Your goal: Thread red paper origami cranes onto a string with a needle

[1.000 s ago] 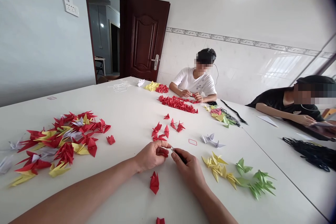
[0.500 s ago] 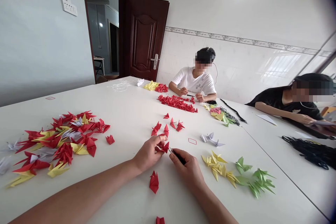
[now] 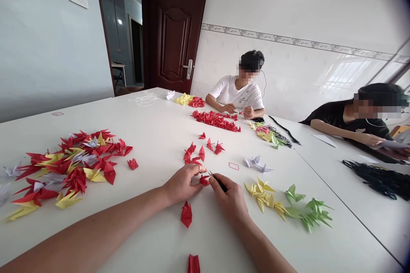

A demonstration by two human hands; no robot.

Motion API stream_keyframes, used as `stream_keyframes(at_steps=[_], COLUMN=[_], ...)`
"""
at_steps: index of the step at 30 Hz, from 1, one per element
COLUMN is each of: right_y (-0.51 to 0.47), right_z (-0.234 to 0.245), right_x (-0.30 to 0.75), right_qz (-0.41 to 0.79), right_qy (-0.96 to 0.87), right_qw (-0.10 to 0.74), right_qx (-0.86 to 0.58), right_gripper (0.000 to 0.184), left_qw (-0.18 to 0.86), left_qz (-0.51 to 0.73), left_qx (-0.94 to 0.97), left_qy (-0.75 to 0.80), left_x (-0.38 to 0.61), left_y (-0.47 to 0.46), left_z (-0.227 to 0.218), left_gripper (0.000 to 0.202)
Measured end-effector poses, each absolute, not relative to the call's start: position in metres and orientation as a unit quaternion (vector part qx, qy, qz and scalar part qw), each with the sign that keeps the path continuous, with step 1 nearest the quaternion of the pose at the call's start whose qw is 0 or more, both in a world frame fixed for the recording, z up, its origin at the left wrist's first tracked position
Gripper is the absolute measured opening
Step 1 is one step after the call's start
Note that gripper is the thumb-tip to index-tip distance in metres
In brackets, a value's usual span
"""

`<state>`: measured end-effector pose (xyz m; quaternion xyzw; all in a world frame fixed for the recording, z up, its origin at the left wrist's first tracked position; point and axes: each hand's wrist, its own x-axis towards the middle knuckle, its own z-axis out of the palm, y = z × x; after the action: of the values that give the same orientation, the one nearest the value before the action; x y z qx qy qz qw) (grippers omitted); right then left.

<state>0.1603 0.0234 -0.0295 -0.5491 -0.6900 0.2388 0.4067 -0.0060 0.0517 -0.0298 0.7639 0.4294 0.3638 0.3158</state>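
Note:
My left hand (image 3: 182, 183) pinches a small red paper crane (image 3: 204, 180) just above the white table (image 3: 153, 136). My right hand (image 3: 231, 198) is closed round a thin dark tool (image 3: 218, 181) with a metal tip, which points at the crane. Another red crane (image 3: 186, 214) lies in front of my hands, and one more red crane (image 3: 194, 263) sits at the near edge. A few red cranes (image 3: 201, 152) are scattered just beyond my fingers.
A mixed pile of red, yellow and white cranes (image 3: 64, 168) lies left. Yellow cranes (image 3: 265, 196), green cranes (image 3: 309, 213) and white cranes (image 3: 256, 163) lie right. A red rubber band (image 3: 233, 166) sits nearby. Two other people (image 3: 240, 94) (image 3: 352, 121) work across the table; black cords (image 3: 378, 179) lie far right.
My hands with the red crane and the tool have dropped slightly lower towards the table. The view has tilted a little.

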Motion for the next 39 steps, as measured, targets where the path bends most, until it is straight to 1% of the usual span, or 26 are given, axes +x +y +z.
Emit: stream_keyframes(at_steps=[7, 13, 17, 20, 35, 39], right_y=[0.022, 0.023, 0.026, 0.026, 0.021, 0.021], right_z=[-0.024, -0.024, -0.032, -0.034, -0.026, -0.026], right_x=[0.161, 0.164, 0.163, 0.162, 0.161, 0.161], right_qz=[0.249, 0.223, 0.167, 0.148, 0.149, 0.146], right_qy=[-0.684, -0.688, -0.717, -0.729, -0.748, -0.746], right_qw=[0.396, 0.367, 0.337, 0.311, 0.274, 0.279], right_qx=[-0.56, -0.585, -0.586, -0.592, -0.586, -0.587], right_gripper=[0.032, 0.033, 0.03, 0.027, 0.025, 0.024], left_qw=[0.348, 0.366, 0.363, 0.362, 0.363, 0.359], left_qz=[0.345, 0.383, 0.394, 0.384, 0.357, 0.358], left_qx=[0.752, 0.711, 0.721, 0.726, 0.738, 0.739], left_qy=[0.441, 0.461, 0.44, 0.441, 0.443, 0.444], left_x=[-0.004, -0.007, -0.007, -0.006, -0.007, -0.007], left_y=[0.05, 0.054, 0.054, 0.053, 0.053, 0.052], left_z=[-0.024, -0.03, -0.028, -0.026, -0.028, -0.029], left_gripper=[0.039, 0.046, 0.042, 0.042, 0.043, 0.043])
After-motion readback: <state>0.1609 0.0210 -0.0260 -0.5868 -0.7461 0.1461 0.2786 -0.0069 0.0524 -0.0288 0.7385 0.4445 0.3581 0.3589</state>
